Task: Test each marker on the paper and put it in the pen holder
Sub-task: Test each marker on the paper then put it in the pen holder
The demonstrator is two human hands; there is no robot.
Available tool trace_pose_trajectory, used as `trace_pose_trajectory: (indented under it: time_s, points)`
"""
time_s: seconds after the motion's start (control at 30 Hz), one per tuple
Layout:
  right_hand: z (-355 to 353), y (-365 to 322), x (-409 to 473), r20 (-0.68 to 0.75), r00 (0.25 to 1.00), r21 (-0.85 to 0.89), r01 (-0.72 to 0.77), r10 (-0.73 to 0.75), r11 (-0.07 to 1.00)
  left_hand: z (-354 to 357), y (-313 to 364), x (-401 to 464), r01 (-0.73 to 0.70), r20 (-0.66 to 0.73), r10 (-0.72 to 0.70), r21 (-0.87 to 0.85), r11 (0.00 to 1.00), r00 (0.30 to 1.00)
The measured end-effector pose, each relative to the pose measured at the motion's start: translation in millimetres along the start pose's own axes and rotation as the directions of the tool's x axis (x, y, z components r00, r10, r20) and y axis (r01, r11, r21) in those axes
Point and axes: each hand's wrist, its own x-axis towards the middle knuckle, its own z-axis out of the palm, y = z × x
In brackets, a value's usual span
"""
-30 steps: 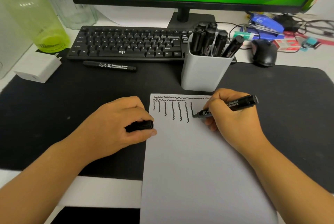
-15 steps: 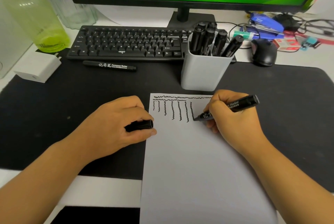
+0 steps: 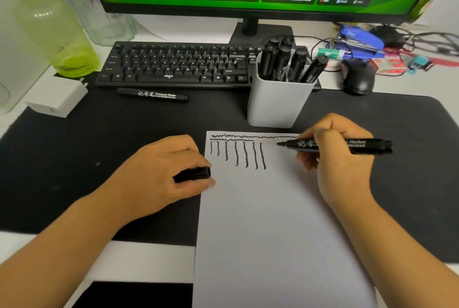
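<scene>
Done: six black markers (image 3: 280,62) in grey square pen holder (image 3: 278,104). In hand: uncapped black marker (image 3: 340,145), right hand (image 3: 342,158) fingers clamped; left hand (image 3: 169,173) grips cap (image 3: 193,174). Left: one capped black marker (image 3: 152,95) by keyboard.

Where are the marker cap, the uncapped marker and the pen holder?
marker cap (image 3: 196,174): head view, its side.
uncapped marker (image 3: 304,145): head view, printed barrel.
pen holder (image 3: 275,103): head view, front wall.
</scene>
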Motion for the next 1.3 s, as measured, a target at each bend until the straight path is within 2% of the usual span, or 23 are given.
trace_pose_trajectory:
  time_s: [0.2, 0.63, 0.9, 1.07, 1.3]
  points:
    - [1.5, -11.2, -0.4, -0.035, 0.999, 0.04, 0.03, -0.029, 0.999, -3.9, 7.0, -2.9, -0.034, -0.03, 0.035, 0.047, 0.998, 0.999]
    - [-10.5, -56.6, -21.2, 0.034, 0.996, 0.055, 0.086, -0.088, 0.995, -17.2, 34.7, -16.0, -0.039, -0.121, 0.042, 0.027, 0.999, 0.992]
    - [-10.8, -70.5, -47.6, 0.017, 1.0, 0.1, 0.014, -0.016, 0.995, -23.7, 52.4, -18.1, 0.005, -0.108, -0.004, 0.013, 1.0, 0.994]
    - [-3.0, -73.0, -66.1, 0.12, 0.991, 0.133, -0.071, 0.056, 0.989, -23.9, 61.9, -18.0, 0.012, -0.1, -0.007, 0.05, 0.999, 0.995]
    - [6.8, -70.9, -77.2, 0.223, 0.974, 0.122, -0.062, 0.034, 0.991, -24.2, 70.3, -20.7, -0.039, -0.066, 0.042, 0.046, 0.998, 0.997]
